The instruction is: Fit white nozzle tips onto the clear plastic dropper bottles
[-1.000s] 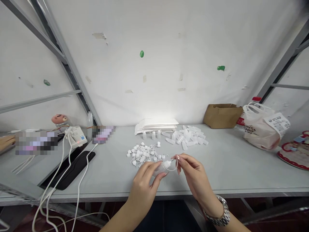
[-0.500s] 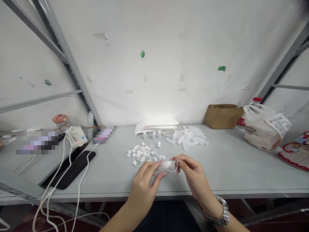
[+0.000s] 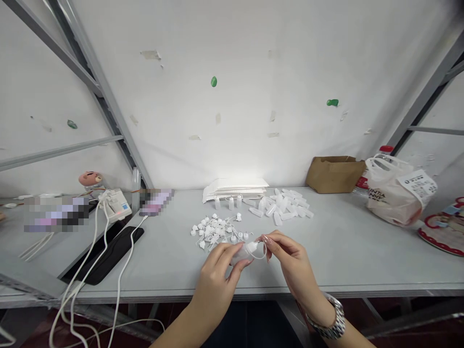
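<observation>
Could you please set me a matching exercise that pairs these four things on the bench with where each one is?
Things:
1. dropper bottle
2. heap of white dropper caps
3. brown paper bag
4. metal wristwatch

Places:
A. at the back of the table
B. held in the left hand, with the right hand at its tip
C. around the right wrist
D. on the table, left of the loose bottle bodies

Pairs: 1B, 2D, 3A, 4C

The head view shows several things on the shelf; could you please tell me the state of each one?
Left hand, gripping the dropper bottle
Right hand, pinching the white cap's loop
Upright bottles, standing in a row
Loose bottles, heaped on their sides
Loose caps, tangled in a pile
Carrier bag, bulging, handles raised
</observation>
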`<state>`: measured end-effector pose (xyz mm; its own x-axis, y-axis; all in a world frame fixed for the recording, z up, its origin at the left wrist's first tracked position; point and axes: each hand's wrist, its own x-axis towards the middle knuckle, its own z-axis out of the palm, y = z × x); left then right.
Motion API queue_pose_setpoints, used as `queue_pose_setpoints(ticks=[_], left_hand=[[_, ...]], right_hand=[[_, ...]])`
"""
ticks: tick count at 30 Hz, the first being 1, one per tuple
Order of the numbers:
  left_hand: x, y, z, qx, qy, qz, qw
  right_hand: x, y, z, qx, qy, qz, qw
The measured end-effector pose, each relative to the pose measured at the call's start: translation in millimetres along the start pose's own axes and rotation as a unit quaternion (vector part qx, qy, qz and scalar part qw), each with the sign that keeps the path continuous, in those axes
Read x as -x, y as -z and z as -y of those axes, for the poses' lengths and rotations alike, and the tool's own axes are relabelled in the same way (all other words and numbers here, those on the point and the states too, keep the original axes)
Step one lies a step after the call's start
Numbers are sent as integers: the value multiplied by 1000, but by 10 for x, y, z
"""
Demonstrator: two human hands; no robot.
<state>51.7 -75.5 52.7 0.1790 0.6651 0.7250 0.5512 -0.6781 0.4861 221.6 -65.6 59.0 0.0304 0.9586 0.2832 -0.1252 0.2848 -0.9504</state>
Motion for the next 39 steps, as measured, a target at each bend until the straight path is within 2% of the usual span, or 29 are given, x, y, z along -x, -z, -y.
queue_pose_setpoints(ticks=[5,10,16,22,26,34,39], left_hand=[[-1,-1,5,-3,-4,3,1000],[10,-4,29,-7,-20,5,1000],[23,-8,22,16,4,21,1000],[-17,19,4,30,21,21,999],[-28,30,2,23,25,25,999],[-4,8,6,21,8,27,999],[1,-26,21,28,18,25,999]], right_hand=[[-10,5,12,25,18,0,1000],[-3,37,60,104,57,2,993],[11,62,87,154,103,28,982],[-73,141,144,179,81,55,979],[-90,177,167,193,85,26,977],[-38,119,150,247,138,48,958],[-21,57,88,216,122,3,969]])
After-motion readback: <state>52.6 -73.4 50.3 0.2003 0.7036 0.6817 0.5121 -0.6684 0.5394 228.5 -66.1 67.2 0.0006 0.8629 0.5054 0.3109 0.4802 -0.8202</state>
